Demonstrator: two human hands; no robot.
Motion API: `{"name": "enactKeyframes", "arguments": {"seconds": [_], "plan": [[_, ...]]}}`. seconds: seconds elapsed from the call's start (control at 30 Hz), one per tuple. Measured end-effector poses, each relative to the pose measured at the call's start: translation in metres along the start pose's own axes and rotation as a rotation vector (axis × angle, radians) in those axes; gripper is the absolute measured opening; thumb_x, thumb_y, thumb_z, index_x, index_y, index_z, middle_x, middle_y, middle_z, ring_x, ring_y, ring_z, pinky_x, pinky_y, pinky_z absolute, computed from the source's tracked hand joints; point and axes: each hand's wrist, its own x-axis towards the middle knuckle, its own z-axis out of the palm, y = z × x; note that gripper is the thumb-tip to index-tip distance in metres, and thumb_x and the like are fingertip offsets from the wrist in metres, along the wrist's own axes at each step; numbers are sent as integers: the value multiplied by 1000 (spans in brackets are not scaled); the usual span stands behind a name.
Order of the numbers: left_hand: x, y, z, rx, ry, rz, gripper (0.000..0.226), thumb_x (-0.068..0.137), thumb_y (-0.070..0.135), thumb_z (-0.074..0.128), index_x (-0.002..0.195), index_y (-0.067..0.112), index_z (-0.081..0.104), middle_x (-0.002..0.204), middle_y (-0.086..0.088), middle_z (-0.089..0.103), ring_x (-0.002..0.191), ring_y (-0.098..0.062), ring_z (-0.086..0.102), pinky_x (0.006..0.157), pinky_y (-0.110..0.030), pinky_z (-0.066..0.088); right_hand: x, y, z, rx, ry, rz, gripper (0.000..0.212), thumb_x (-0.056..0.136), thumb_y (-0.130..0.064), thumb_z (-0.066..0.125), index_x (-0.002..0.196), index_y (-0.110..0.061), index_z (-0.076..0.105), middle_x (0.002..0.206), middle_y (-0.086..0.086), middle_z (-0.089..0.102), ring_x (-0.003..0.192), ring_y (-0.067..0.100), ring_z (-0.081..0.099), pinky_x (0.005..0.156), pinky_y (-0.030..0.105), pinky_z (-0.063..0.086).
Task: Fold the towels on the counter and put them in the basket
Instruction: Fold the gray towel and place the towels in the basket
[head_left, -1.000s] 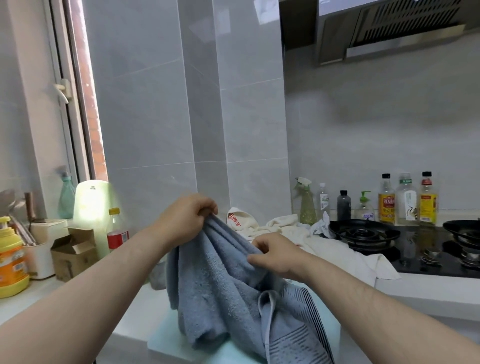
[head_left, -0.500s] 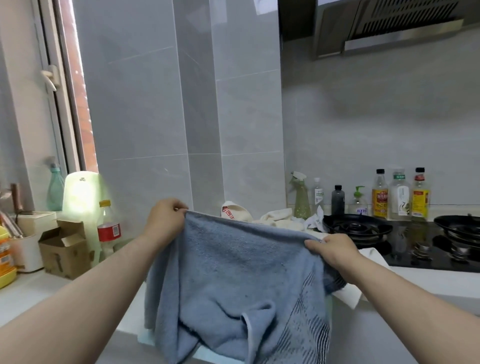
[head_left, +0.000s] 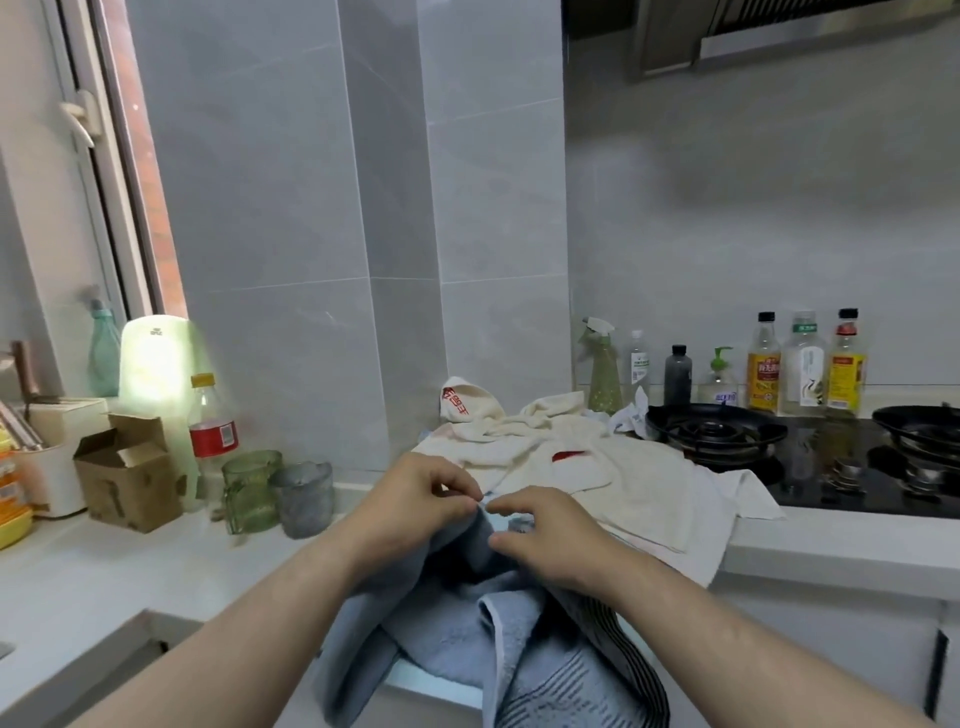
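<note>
A grey-blue towel (head_left: 457, 639) with dark stripes at one end hangs doubled over the counter's front corner. My left hand (head_left: 415, 499) and my right hand (head_left: 545, 540) meet at the middle, each pinching an upper corner of this towel, so the two corners touch. Behind them a heap of cream-white towels (head_left: 582, 467) with red marks lies on the counter (head_left: 810, 540) beside the stove. No basket is in view.
A black gas hob (head_left: 717, 431) with two burners sits at the right, with several bottles (head_left: 763, 364) along the wall behind it. On the left stand two glass mugs (head_left: 252, 483), a cardboard box (head_left: 130, 473), a plastic bottle (head_left: 210, 431) and a pale container (head_left: 150, 358).
My hands held the grey-blue towel stretched wide half a second ago. They have come together and lowered, bringing its two top corners against each other and doubling the towel.
</note>
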Motion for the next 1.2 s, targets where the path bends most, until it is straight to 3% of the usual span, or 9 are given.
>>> {"name": "enactKeyframes", "arguments": {"seconds": [0.07, 0.13, 0.3, 0.37, 0.6, 0.8, 0.97, 1.1, 1.2], "plan": [[0, 1, -4, 15, 12, 13, 24, 77, 2, 70, 71, 25, 74, 75, 15, 71, 71, 3, 62, 68, -10, 46, 0, -4, 5, 21, 23, 11, 6, 78, -28, 69, 81, -31, 74, 85, -12, 71, 79, -2, 61, 73, 14, 46], [0, 0, -7, 50, 37, -1, 28, 77, 4, 71, 70, 31, 71, 71, 18, 70, 71, 6, 62, 69, -9, 45, 1, -6, 8, 4, 50, 3, 15, 77, -29, 67, 63, -26, 67, 68, -6, 68, 65, 2, 57, 69, 24, 48], [-4, -12, -22, 368, -40, -15, 10, 78, 24, 71, 70, 25, 65, 70, 10, 65, 71, -3, 59, 66, -22, 46, 9, 3, -14, -96, 244, 52, 20, 87, -26, 61, 70, -20, 68, 75, -6, 70, 77, 10, 61, 75, 30, 48], [-8, -19, -32, 502, -67, -29, 19, 81, 29, 68, 67, 20, 60, 66, 4, 59, 66, -10, 54, 61, -27, 41, 11, 12, -32, -109, 335, 117, 24, 88, -24, 60, 68, -14, 68, 73, -2, 70, 76, 17, 62, 72, 30, 48], [-17, -48, -62, 578, -62, -231, 26, 74, 36, 70, 62, 19, 53, 68, 0, 59, 62, -12, 53, 59, -31, 44, 13, 43, -63, -36, 442, 370, 27, 90, -24, 59, 69, -12, 72, 74, 0, 69, 76, 19, 60, 61, 27, 42], [-15, -47, -67, 245, -126, -358, 13, 74, 16, 73, 79, 12, 61, 75, -2, 59, 66, -12, 51, 59, -26, 40, 19, 53, -58, 18, 430, 526, 30, 89, -16, 56, 59, -17, 62, 73, 2, 65, 74, 23, 57, 57, 26, 37], [-20, -43, -86, 65, -325, -459, 15, 73, 4, 71, 81, 10, 60, 81, -11, 64, 73, -23, 65, 68, -41, 60, 17, 64, -61, 87, 472, 652, 32, 87, -6, 50, 57, -17, 55, 82, 11, 64, 76, 27, 54, 67, 25, 40], [-21, -31, -88, -336, -212, -483, 26, 69, 4, 74, 88, 6, 58, 81, -15, 60, 68, -23, 61, 56, -32, 51, 22, 59, -61, 166, 517, 745, 19, 89, -2, 48, 84, -8, 64, 94, 15, 62, 81, 29, 54, 70, 26, 39], [-16, -9, -76, -665, -185, -460, 22, 64, 11, 61, 85, 6, 57, 74, -12, 57, 60, -19, 57, 51, -25, 46, 26, 41, -56, 402, 444, 744, 16, 90, 3, 44, 100, 2, 56, 76, 16, 52, 67, 25, 47, 63, 28, 36]]}}
